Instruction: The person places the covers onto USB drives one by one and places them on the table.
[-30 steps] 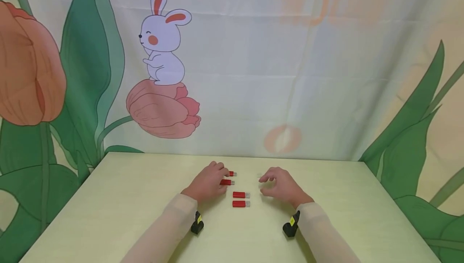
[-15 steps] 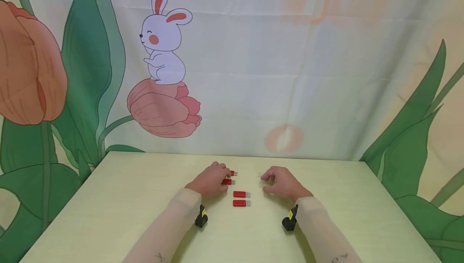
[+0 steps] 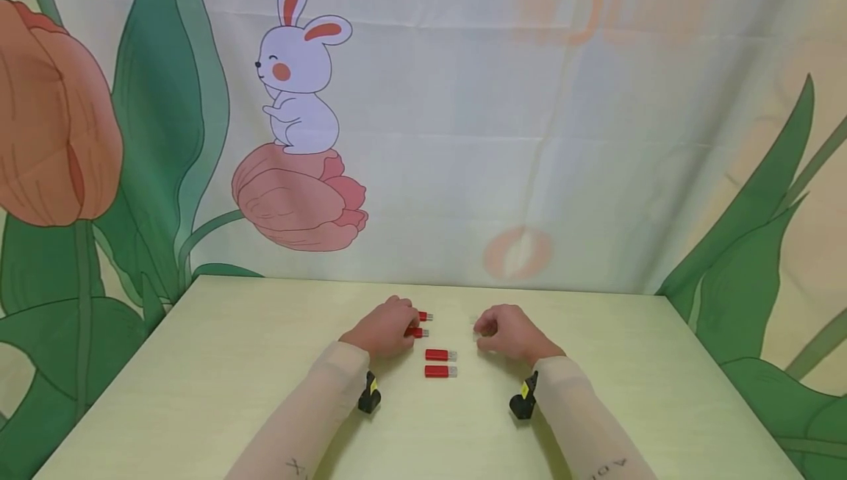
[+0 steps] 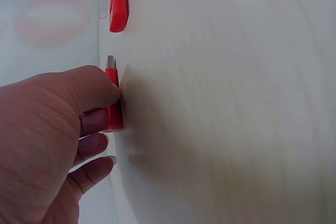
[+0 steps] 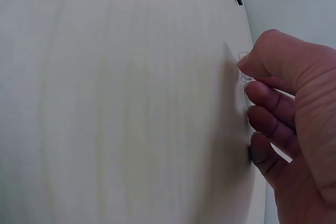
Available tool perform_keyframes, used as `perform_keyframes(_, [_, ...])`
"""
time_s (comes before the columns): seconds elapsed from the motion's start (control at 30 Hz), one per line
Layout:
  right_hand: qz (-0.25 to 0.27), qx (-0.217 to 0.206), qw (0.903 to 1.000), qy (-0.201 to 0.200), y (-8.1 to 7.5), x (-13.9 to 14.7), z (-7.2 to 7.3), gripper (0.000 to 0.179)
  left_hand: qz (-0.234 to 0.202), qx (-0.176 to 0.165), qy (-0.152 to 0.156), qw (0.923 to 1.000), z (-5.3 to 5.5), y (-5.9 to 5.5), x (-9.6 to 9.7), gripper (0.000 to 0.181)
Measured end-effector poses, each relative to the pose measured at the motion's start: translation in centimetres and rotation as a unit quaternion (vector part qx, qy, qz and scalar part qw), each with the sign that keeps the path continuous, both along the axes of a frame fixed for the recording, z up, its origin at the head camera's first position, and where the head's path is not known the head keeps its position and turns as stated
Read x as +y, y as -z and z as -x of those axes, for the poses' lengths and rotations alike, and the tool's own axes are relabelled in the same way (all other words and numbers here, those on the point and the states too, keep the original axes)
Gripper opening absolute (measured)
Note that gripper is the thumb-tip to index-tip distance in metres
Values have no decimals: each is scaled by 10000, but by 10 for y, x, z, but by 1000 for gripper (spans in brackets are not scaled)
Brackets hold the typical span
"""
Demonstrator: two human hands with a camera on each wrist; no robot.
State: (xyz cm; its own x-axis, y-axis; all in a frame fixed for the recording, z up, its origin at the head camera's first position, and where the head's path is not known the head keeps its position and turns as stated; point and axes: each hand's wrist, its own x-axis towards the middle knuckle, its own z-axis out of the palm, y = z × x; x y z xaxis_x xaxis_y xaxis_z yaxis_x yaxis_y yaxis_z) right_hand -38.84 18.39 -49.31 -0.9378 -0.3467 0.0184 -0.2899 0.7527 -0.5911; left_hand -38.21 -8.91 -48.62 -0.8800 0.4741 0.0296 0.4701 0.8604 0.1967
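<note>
My left hand (image 3: 384,327) is at the far middle of the table, its thumb and fingers pinching a red USB stick (image 4: 114,116). The stick's metal plug (image 4: 111,62) points right, uncovered. Just beyond lies another red USB stick (image 3: 426,316) with a bare plug, partly hidden by the fingers. To the right, my right hand (image 3: 512,331) has its thumb and forefinger at a small clear cap (image 5: 243,72) on the table, seemingly pinching it; the fingers hide part of it. The other fingers curl loosely. A faint clear cap (image 3: 473,318) shows beyond the fingertips.
Nearer me, between the hands, two red USB sticks, one farther (image 3: 437,355) and one closer (image 3: 437,371), lie parallel with clear caps over their plugs. The pale table (image 3: 231,362) ends at a printed curtain (image 3: 423,134).
The right hand's fingers have drawn closer together around the clear cap. The left hand has shifted slightly right and stays at the same USB stick. The two capped sticks have not moved.
</note>
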Motion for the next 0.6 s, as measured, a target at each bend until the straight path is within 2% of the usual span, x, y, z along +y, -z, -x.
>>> perform_keyframes(0.3, [-98,30,9999,11,1,0,0,10,-44,-199,-114,9997,-2,-4,0,8])
perform_keyframes(0.6, [-376,5,9993,-42,-4,-2,-2,13,-280,-254,-49,9993,-5,-5,-1,9])
